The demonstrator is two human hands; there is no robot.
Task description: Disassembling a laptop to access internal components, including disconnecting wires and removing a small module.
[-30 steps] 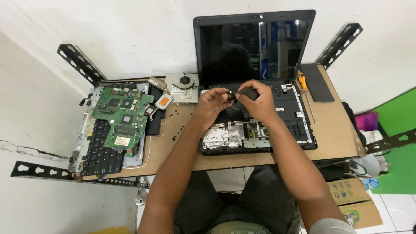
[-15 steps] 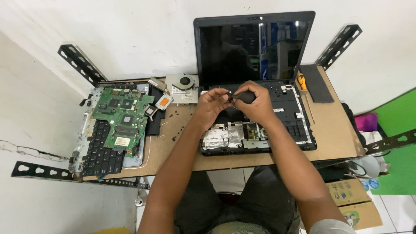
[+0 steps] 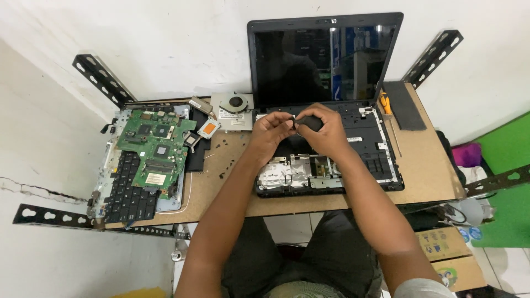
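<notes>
White walls back a small brown table (image 3: 425, 171) held on black perforated metal brackets (image 3: 102, 77), seen from above the seated person's head. At its middle lies an opened laptop (image 3: 331, 110), its dark screen upright against the wall and its base stripped of the keyboard so that metal plates and black framing show.

Both hands meet over the rear middle of that base. The left hand (image 3: 271, 129) has its fingers pinched together on something small and dark at its fingertips; what that piece is cannot be told. The right hand (image 3: 327, 132) is clamped around a black tool handle (image 3: 310, 122), whose tip points toward the left hand's fingertips. The two hands touch or nearly touch there.

Left of the laptop, a green motherboard (image 3: 157, 149) rests partly on a detached black keyboard (image 3: 128, 190), which lies on a grey panel at the table's left edge. Between these and the screen sit a cooling fan (image 3: 234, 105) in its pale housing and a small orange-faced part (image 3: 208, 128). Small dark screws (image 3: 223, 152) are scattered on the bare tabletop near the left forearm. On the right, a yellow-handled screwdriver (image 3: 386, 105) lies just beside the laptop, and a flat dark rectangular pad (image 3: 406, 105) lies beyond it. Cardboard boxes (image 3: 447, 254) stand on the floor at lower right.
</notes>
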